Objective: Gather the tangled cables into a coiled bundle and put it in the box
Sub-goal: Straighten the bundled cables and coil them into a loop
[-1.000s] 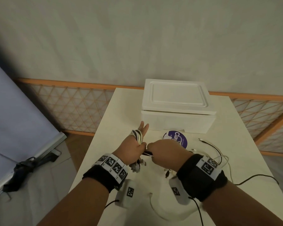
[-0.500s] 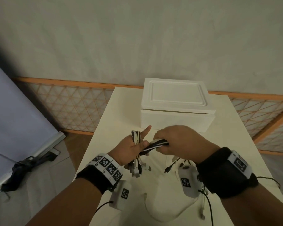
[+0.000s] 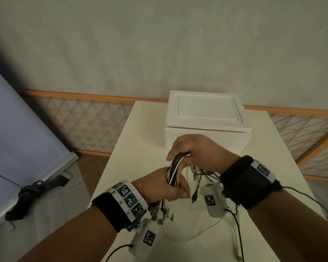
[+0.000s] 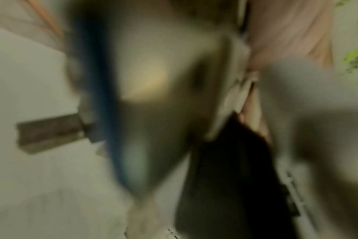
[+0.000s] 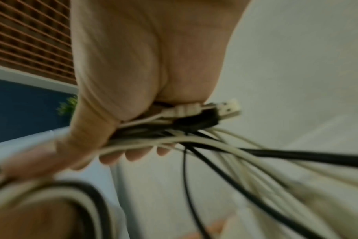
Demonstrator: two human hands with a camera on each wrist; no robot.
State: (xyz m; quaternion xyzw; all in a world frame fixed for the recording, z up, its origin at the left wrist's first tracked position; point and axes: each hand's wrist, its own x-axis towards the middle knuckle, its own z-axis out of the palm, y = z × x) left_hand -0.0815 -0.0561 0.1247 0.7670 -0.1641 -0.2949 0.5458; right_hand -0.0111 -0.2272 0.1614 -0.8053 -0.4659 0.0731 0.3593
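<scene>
A bundle of black and white cables [image 3: 175, 170] runs between both hands above the cream table [image 3: 133, 148]. My left hand [image 3: 164, 187] grips its lower part, and plug ends [image 3: 162, 214] hang below the fist. My right hand [image 3: 194, 151] grips the upper part; the right wrist view shows the fingers [image 5: 133, 155] curled round the cables [image 5: 174, 139], with USB plugs [image 5: 219, 111] sticking out. Loose cable ends [image 3: 197, 188] dangle under the right wrist. The white foam box [image 3: 206, 120] stands behind the hands with its lid on. The left wrist view is blurred.
A loose white cable [image 3: 187, 235] and a thin black one [image 3: 239, 235] lie on the table near its front edge. An orange lattice fence [image 3: 83, 123] runs behind the table. A blue-grey panel [image 3: 17, 129] leans at the left, with a dark cloth [image 3: 32, 191] on the floor.
My right hand has swung up and over with the cable bundle, from level with the left hand to above it. The left fingers have closed round the coil.
</scene>
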